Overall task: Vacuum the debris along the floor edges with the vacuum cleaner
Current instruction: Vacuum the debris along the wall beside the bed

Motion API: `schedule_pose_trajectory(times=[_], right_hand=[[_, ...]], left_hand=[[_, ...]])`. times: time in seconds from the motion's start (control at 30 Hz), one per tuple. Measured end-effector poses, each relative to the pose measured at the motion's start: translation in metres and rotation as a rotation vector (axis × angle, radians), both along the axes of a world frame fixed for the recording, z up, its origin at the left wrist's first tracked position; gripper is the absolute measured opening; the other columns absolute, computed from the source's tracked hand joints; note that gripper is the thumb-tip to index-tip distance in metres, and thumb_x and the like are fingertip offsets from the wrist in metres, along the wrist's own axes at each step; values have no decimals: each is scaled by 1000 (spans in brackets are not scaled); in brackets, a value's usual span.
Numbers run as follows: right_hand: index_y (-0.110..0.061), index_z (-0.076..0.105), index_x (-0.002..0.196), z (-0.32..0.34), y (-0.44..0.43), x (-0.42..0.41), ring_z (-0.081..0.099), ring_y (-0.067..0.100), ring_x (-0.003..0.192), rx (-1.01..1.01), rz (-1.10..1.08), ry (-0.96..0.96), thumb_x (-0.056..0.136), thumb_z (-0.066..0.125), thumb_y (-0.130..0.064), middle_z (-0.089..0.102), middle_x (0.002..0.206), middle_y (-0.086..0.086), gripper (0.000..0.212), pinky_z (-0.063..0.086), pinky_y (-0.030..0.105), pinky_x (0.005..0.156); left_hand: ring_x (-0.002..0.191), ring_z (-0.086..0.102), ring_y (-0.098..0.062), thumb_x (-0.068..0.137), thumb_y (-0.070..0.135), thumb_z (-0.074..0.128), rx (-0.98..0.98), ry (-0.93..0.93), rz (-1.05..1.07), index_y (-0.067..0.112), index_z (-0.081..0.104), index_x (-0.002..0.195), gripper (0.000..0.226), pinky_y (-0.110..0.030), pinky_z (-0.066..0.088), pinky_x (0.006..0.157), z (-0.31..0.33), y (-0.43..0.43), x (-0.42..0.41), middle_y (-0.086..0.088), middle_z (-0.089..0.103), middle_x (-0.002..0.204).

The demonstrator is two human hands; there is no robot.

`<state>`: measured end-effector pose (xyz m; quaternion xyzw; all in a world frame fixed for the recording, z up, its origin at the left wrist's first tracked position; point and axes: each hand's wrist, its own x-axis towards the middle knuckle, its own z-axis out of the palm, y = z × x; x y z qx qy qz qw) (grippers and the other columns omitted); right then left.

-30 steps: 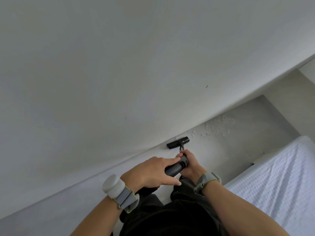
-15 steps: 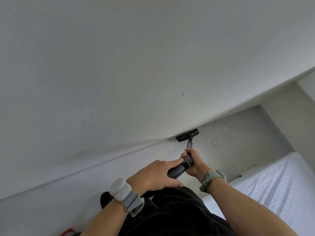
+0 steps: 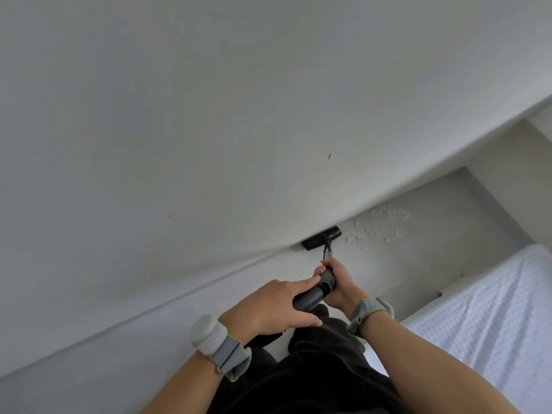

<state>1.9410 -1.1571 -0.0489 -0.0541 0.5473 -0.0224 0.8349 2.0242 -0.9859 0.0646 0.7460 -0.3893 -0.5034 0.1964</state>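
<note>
I hold a black vacuum cleaner tube [image 3: 313, 294] with both hands. My left hand [image 3: 268, 306] grips its thick part from above, and my right hand [image 3: 337, 283] wraps around it further down, towards the floor. The flat black nozzle [image 3: 321, 242] lies on the pale floor right against the foot of the white wall. Just to its right, white flaky debris [image 3: 379, 225] is scattered along the floor edge. The thin lower tube between my right hand and the nozzle is mostly hidden.
The white wall [image 3: 209, 115] fills most of the view. A bed with a white textured cover [image 3: 484, 318] stands at the lower right, leaving a narrow strip of floor [image 3: 433, 243]. My dark trousers are below.
The nozzle has slid to the right along the wall base, closer to the white debris. Both hands keep their grip on the tube.
</note>
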Motion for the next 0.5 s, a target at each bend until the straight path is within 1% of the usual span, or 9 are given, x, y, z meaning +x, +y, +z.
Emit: schedule_pose_trajectory(times=[0.07, 0.17, 0.2, 0.3, 0.37, 0.43, 0.5], right_hand=[[-14, 42, 71, 4, 12, -2, 51, 10, 42, 1, -20, -15, 86, 50, -14, 49, 52, -2, 18, 48, 22, 44], [-13, 42, 70, 11, 56, -12, 51, 10, 41, -14, -112, -13, 87, 50, -14, 50, 51, -1, 18, 48, 23, 43], [-13, 42, 69, 15, 69, -15, 50, 10, 40, -17, -149, -7, 87, 49, -14, 49, 50, -1, 19, 48, 22, 42], [-12, 42, 66, 21, 98, -25, 49, 11, 37, -50, -199, 28, 90, 43, -11, 47, 47, -1, 24, 48, 19, 43], [-12, 42, 67, 21, 115, -35, 49, 11, 38, -83, -203, 79, 90, 43, -10, 47, 47, 0, 23, 48, 19, 44], [-12, 43, 67, 14, 128, -47, 48, 11, 40, -77, -198, 106, 89, 45, -10, 48, 47, 0, 22, 48, 22, 47], [-12, 44, 67, 8, 142, -58, 48, 12, 43, -59, -230, 127, 88, 47, -10, 49, 48, 0, 22, 48, 24, 53]], left_hand=[[68, 55, -3, 91, 57, 71, -8, 13, -15, 49, 23, 161, 86, -18, 45, 68, 6, 8, 0, 3, 63, 119], [69, 57, -3, 91, 57, 71, -32, -4, -138, 47, 22, 162, 86, -15, 45, 67, 11, 46, 5, 0, 64, 128], [69, 61, -6, 90, 57, 71, -43, 2, -162, 48, 22, 161, 86, -17, 48, 67, 9, 56, 7, 1, 65, 127], [71, 72, -14, 88, 59, 72, -55, 38, -210, 53, 25, 158, 85, -26, 60, 74, 7, 80, 9, 2, 67, 117], [71, 74, -16, 87, 60, 73, -48, 55, -235, 55, 27, 157, 84, -27, 60, 76, 7, 91, 6, 3, 68, 115], [72, 75, -17, 86, 59, 74, -36, 73, -251, 55, 29, 156, 84, -25, 60, 74, 7, 100, -1, 4, 70, 112], [72, 75, -19, 86, 59, 74, -29, 74, -289, 54, 29, 157, 84, -22, 58, 72, 5, 106, -4, 3, 71, 113]])
